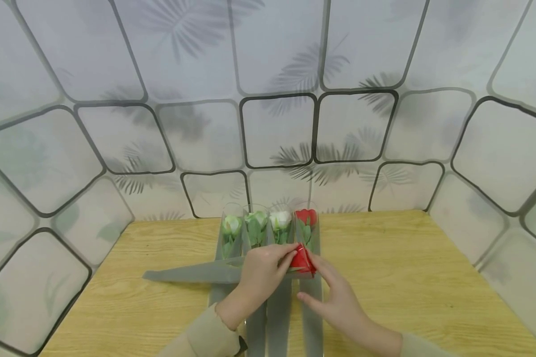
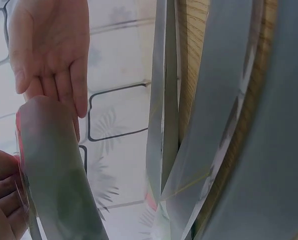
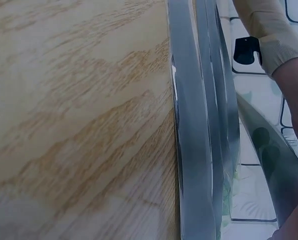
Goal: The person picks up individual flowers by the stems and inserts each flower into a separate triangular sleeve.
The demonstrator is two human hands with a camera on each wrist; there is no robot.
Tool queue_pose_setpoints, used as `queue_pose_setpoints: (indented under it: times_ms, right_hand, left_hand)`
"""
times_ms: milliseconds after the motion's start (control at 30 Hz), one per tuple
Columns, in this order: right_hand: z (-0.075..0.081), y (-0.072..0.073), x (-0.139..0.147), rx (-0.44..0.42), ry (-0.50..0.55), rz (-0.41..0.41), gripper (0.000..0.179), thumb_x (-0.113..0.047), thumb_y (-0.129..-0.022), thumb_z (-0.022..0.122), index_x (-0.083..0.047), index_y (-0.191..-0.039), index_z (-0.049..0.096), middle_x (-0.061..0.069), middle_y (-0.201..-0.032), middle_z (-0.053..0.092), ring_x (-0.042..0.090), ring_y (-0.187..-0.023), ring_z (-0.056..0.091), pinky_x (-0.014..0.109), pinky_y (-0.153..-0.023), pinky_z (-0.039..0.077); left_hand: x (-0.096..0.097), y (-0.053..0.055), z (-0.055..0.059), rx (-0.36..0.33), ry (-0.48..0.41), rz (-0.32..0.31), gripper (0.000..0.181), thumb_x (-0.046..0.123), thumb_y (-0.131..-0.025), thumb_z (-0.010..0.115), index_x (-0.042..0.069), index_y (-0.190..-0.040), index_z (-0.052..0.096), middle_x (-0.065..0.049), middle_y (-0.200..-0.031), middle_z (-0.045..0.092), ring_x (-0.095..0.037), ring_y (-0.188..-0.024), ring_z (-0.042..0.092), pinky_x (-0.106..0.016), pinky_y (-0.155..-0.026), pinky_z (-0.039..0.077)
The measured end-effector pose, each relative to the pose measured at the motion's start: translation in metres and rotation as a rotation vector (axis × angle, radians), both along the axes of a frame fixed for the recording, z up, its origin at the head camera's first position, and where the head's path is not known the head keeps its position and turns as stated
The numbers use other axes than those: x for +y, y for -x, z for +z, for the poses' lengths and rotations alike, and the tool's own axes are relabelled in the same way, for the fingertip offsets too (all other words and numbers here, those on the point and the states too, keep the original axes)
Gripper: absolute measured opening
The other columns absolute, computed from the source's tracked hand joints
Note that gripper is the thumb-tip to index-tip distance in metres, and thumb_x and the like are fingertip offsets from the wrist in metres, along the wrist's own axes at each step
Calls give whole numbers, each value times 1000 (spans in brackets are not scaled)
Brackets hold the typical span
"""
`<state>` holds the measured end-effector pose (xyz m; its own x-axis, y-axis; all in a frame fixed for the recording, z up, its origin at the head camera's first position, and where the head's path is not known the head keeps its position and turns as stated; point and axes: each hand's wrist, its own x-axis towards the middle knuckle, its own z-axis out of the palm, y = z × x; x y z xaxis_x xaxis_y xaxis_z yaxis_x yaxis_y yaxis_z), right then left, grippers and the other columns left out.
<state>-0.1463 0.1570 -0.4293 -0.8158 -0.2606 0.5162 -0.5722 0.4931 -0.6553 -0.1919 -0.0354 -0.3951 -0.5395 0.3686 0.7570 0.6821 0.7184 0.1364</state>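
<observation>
A wrapped red rose (image 1: 301, 261) in a grey, clear-fronted sleeve (image 1: 192, 273) is held crosswise above several other wrapped roses, its tapered end pointing left. My left hand (image 1: 261, 267) grips the sleeve near the bloom; in the left wrist view its fingers (image 2: 9, 210) curl at the sleeve's edge. At the bloom end, my right hand (image 1: 341, 300) touches the wrapping with extended fingers, its thumb held apart. The left wrist view shows that right hand (image 2: 49, 45) palm up, fingers straight and partly hidden behind the sleeve top.
On the wooden table (image 1: 397, 267) lie wrapped roses side by side: pale green ones (image 1: 232, 225) at left, a white one (image 1: 280, 218), and another red one (image 1: 306, 216) at right. A patterned curtain (image 1: 277, 129) rises behind the table. A black piece (image 3: 245, 51) shows at my left cuff.
</observation>
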Motion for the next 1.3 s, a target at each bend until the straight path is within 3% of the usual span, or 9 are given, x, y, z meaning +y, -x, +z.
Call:
queue_pose_setpoints:
  times_ms: [167,500,833,967,1133,1300]
  right_hand:
    - [0,-1,-1,51,-45,-4,90,-10,-81,92,-11,-160,48,15,-155,60,43,-138,60,66,-102,55]
    - [-3,-1,-1,173,-205,-70,83,-8,-81,92,-2,-154,53,15,-156,58,39,-136,62,56,-100,60]
    - [1,3,5,52,-177,-100,78,-6,-86,88,-4,-155,52,16,-157,57,42,-139,59,60,-107,55]
    - [3,5,8,-77,-80,-74,74,-13,-91,85,-1,-156,50,20,-155,58,44,-139,59,65,-110,51]
    - [6,10,8,-391,150,18,76,-16,-97,80,6,-158,41,28,-157,53,47,-143,54,63,-116,47]
    - [8,14,3,-660,395,18,74,-15,-100,75,5,-160,37,30,-162,45,47,-150,47,54,-120,47]
  left_hand:
    - [1,0,0,-13,-8,-3,18,14,-87,88,9,-104,85,-4,-95,85,-13,-79,82,-25,-65,64]
    - [2,-3,2,-11,-6,-14,17,13,-88,88,10,-104,85,-3,-96,85,-13,-81,82,-26,-68,65]
    - [1,0,2,3,-5,5,16,16,-89,88,13,-104,86,-1,-95,85,-12,-80,82,-25,-65,64]
    - [1,0,3,-4,-12,10,18,16,-89,88,13,-106,86,0,-96,85,-12,-80,82,-25,-64,64]
    - [3,-6,4,-26,-7,-13,20,17,-90,87,13,-109,85,0,-99,85,-11,-84,81,-25,-68,64]
    - [6,-10,4,-38,-8,-50,22,18,-90,86,13,-112,84,-1,-102,85,-11,-86,81,-24,-70,65]
